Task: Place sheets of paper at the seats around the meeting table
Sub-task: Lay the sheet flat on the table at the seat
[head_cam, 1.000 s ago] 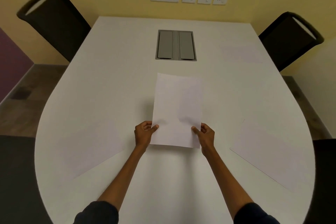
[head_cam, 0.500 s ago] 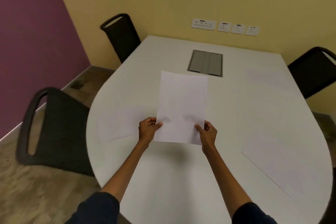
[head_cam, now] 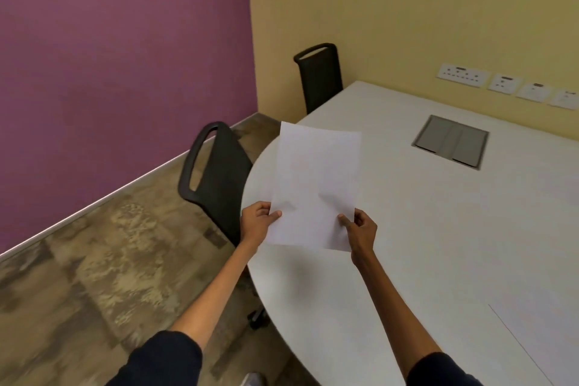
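Head view: sheet of paper [head_cam: 316,185] held above the near-left edge of the table [head_cam: 407,229], long axis running away; left hand [head_cam: 257,222] and right hand [head_cam: 360,229] pinch its near corners; near chair [head_cam: 216,172] left, closer to left hand.

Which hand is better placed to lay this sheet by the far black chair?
Probably the left. The far chair stands at the table's left edge, and the left hand grips the sheet on that side; the right hand holds the opposite edge, farther inboard.
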Demonstrator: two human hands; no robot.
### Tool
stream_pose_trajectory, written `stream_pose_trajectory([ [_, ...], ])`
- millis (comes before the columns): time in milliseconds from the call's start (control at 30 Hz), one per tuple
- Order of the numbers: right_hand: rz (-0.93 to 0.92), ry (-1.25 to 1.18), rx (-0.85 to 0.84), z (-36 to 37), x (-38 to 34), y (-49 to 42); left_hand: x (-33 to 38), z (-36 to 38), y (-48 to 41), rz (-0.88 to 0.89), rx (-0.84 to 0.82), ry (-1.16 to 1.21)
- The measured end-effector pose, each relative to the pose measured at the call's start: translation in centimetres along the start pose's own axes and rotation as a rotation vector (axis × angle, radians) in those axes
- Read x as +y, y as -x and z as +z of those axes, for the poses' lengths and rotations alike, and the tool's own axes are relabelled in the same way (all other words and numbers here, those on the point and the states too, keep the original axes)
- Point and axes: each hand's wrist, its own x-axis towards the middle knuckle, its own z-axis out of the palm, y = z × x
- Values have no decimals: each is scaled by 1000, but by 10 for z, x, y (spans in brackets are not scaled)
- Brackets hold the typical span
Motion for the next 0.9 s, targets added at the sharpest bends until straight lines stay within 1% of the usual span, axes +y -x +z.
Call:
stream_pose_trajectory([
  [233, -9, 13, -163, 96, -14, 6, 15, -81, -19, 46, 198, 52],
  [400, 2, 32, -225, 173, -23, 1, 19, -142, -49, 66, 269, 82],
  [600, -30, 32, -281, 288, -44, -2, 30, -236, -109, 92, 298, 72],
  [767, -51, 14, -277, 378, -55, -1, 37, -305, -162, 119, 300, 86],
  [900, -44, 16, -269, 436, -60, -11, 41, -345, -205, 98, 290, 124],
])
